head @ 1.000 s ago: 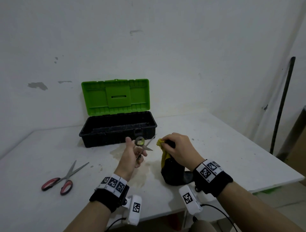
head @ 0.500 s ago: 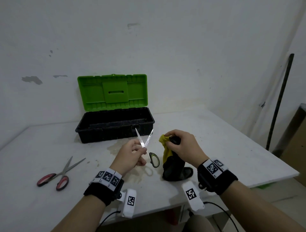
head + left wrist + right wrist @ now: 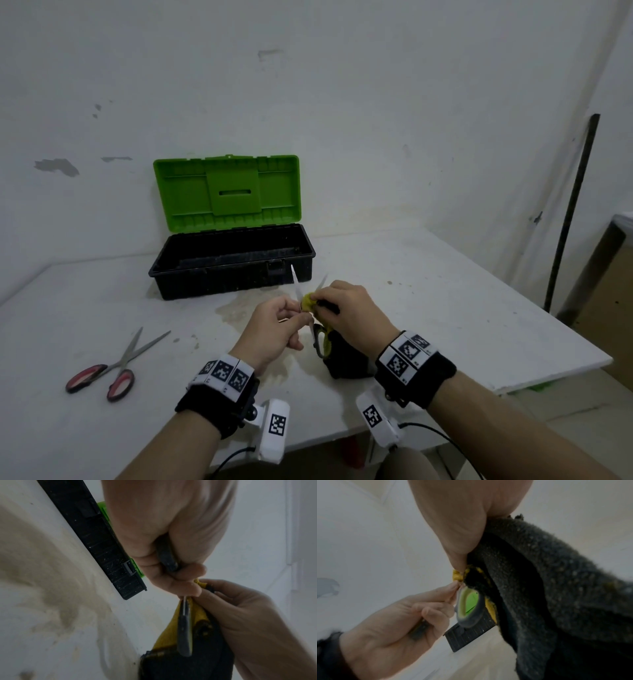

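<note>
Nearest the person, in front of the toolbox [image 3: 233, 270] and well short of it, the black bulk of the cloth [image 3: 346, 363] slumps on the table [image 3: 445, 308]. Level with it, off the toolbox's front left corner, the red scissors [image 3: 113, 363] lie flat with blades parted.

Just beyond the cloth, the left hand [image 3: 274, 329] has its fingers curled round one handle of the small scissors [image 3: 319, 339]. The other loop hangs free below the fist. The right hand [image 3: 349, 308] touches the left and pinches a yellow fold of the cloth against the scissors near the pivot.

The small scissors sit between the two hands, off the table. Their long axis runs from the free loop on the person's side up and away to the blades. The blades stand open in a V, with their tips pointing at the toolbox's front wall. The right hand is the nearer to the steel, so a wipe would likely run from the pivot out along a blade, toward the toolbox.

The toolbox is open, its green lid [image 3: 226, 192] upright behind it.
</note>
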`<state>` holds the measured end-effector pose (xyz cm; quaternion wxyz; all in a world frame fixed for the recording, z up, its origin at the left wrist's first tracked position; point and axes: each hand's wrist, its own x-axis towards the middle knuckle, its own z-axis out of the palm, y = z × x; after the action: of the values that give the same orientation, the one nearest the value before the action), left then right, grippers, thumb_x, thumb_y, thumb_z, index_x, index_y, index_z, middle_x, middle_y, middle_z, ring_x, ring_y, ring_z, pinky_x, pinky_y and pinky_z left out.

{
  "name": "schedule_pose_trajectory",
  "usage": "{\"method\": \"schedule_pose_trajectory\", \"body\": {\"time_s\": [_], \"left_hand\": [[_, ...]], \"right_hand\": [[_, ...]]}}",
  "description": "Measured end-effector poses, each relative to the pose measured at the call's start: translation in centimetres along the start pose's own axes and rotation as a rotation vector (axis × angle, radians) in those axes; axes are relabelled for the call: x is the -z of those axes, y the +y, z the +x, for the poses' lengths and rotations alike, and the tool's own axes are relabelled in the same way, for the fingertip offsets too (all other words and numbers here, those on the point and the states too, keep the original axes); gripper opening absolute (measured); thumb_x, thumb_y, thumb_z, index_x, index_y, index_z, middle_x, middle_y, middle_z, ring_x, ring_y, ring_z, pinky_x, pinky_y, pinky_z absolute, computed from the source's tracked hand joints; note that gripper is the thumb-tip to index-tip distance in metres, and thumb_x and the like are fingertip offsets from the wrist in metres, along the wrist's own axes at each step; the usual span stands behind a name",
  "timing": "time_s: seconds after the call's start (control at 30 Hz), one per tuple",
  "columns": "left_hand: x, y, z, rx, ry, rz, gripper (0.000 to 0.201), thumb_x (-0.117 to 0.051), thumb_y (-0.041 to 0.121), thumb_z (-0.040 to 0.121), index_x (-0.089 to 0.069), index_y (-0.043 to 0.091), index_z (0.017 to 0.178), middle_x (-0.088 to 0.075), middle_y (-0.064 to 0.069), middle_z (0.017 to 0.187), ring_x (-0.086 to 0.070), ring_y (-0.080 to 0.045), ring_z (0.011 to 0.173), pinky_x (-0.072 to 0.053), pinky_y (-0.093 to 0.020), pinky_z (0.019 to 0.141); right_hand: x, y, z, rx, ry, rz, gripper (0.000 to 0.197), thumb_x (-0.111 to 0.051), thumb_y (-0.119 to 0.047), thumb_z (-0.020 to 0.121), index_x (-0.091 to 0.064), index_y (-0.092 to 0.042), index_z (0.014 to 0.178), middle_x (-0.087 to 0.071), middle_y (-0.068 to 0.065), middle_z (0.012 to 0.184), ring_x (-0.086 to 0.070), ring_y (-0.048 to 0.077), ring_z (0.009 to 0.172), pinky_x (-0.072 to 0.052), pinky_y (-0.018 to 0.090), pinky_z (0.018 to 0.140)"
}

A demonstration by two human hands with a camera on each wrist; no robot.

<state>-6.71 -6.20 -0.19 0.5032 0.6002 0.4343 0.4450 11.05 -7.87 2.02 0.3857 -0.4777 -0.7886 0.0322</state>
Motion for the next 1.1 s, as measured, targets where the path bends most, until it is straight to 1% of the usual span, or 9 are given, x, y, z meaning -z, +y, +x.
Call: {"method": "schedule_pose_trajectory", "body": {"time_s": [0.23, 0.37, 0.47, 0.63, 0.7, 0.8, 0.87, 0.97, 1.1], "left_hand": [[0.0, 0.3, -0.3, 0.023, -0.013, -0.044, 0.015, -0.072, 0.004, 0.089, -0.061, -0.003, 0.097, -0.073, -0.012, 0.081, -0.045, -0.015, 0.045, -0.053, -0.03, 0.052], [0.0, 0.6, 0.0, 0.013, -0.027, -0.049, 0.011, -0.07, 0.002, 0.09, -0.062, -0.003, 0.096, -0.07, -0.019, 0.084, -0.045, -0.014, 0.044, -0.052, -0.029, 0.052], [-0.1, 0.5, 0.1, -0.007, -0.05, -0.01, 0.017, -0.07, 0.004, 0.091, -0.062, -0.007, 0.1, -0.07, -0.025, 0.09, -0.045, -0.015, 0.042, -0.053, -0.03, 0.051], [0.2, 0.4, 0.0, -0.004, -0.06, 0.014, 0.018, -0.071, 0.005, 0.09, -0.06, -0.007, 0.098, -0.074, -0.018, 0.087, -0.045, -0.015, 0.042, -0.053, -0.031, 0.052], [0.2, 0.4, 0.0, 0.012, -0.053, -0.023, 0.017, -0.07, 0.004, 0.09, -0.06, -0.007, 0.098, -0.074, -0.016, 0.085, -0.043, -0.014, 0.042, -0.052, -0.029, 0.051], [0.1, 0.5, 0.1, 0.033, -0.034, -0.104, 0.012, -0.069, 0.001, 0.09, -0.06, -0.005, 0.097, -0.069, -0.016, 0.081, -0.042, -0.012, 0.042, -0.05, -0.027, 0.049], [0.0, 0.6, 0.1, 0.032, -0.043, -0.127, 0.01, -0.068, -0.001, 0.091, -0.059, -0.003, 0.095, -0.067, -0.016, 0.08, -0.042, -0.011, 0.042, -0.049, -0.027, 0.048], [-0.1, 0.5, 0.0, 0.03, -0.043, -0.125, 0.013, -0.069, 0.0, 0.09, -0.057, -0.001, 0.094, -0.068, -0.018, 0.082, -0.041, -0.012, 0.042, -0.049, -0.027, 0.048], [0.0, 0.1, 0.0, 0.031, -0.043, -0.053, 0.02, -0.07, 0.004, 0.09, -0.058, -0.008, 0.099, -0.072, -0.018, 0.087, -0.043, -0.014, 0.043, -0.051, -0.029, 0.05]], "right_hand": [[2.5, 1.2, 2.0, -0.151, 0.173, -0.081, 0.013, -0.067, -0.022, 0.088, -0.075, -0.02, 0.098, -0.068, -0.001, 0.083, -0.059, 0.011, 0.076, -0.049, 0.027, 0.074], [1.7, -1.1, 0.3, -0.042, 0.002, -0.006, 0.009, -0.066, -0.022, 0.089, -0.074, -0.022, 0.094, -0.066, -0.001, 0.08, -0.058, 0.009, 0.074, -0.045, 0.018, 0.07], [1.3, -1.0, 0.2, -0.039, -0.06, -0.023, 0.01, -0.064, -0.019, 0.09, -0.074, -0.017, 0.091, -0.064, -0.001, 0.078, -0.056, 0.009, 0.072, -0.043, 0.02, 0.067], [2.8, 0.9, 2.4, -0.207, 0.041, -0.152, 0.014, -0.061, -0.023, 0.091, -0.074, -0.016, 0.094, -0.07, 0.004, 0.085, -0.06, 0.018, 0.077, -0.048, 0.032, 0.073], [2.9, 0.5, 2.2, -0.181, 0.071, -0.108, 0.012, -0.062, -0.022, 0.09, -0.073, -0.019, 0.094, -0.068, 0.001, 0.084, -0.057, 0.012, 0.076, -0.047, 0.024, 0.073], [1.8, -1.0, 0.6, -0.043, -0.04, -0.025, 0.009, -0.065, -0.021, 0.09, -0.073, -0.022, 0.093, -0.065, -0.003, 0.083, -0.057, 0.007, 0.075, -0.042, 0.013, 0.071], [1.3, -0.9, 0.0, -0.023, -0.058, -0.011, 0.009, -0.066, -0.021, 0.089, -0.073, -0.021, 0.095, -0.065, -0.002, 0.085, -0.059, 0.009, 0.076, -0.044, 0.016, 0.071], [1.8, 0.5, 0.8, -0.101, 0.053, -0.026, 0.01, -0.066, -0.02, 0.089, -0.074, -0.022, 0.095, -0.065, -0.002, 0.083, -0.059, 0.011, 0.075, -0.047, 0.022, 0.073], [2.7, 1.0, 1.7, -0.15, 0.123, -0.086, 0.013, -0.064, -0.022, 0.09, -0.073, -0.017, 0.097, -0.068, 0.002, 0.085, -0.06, 0.015, 0.077, -0.049, 0.03, 0.075]]}}
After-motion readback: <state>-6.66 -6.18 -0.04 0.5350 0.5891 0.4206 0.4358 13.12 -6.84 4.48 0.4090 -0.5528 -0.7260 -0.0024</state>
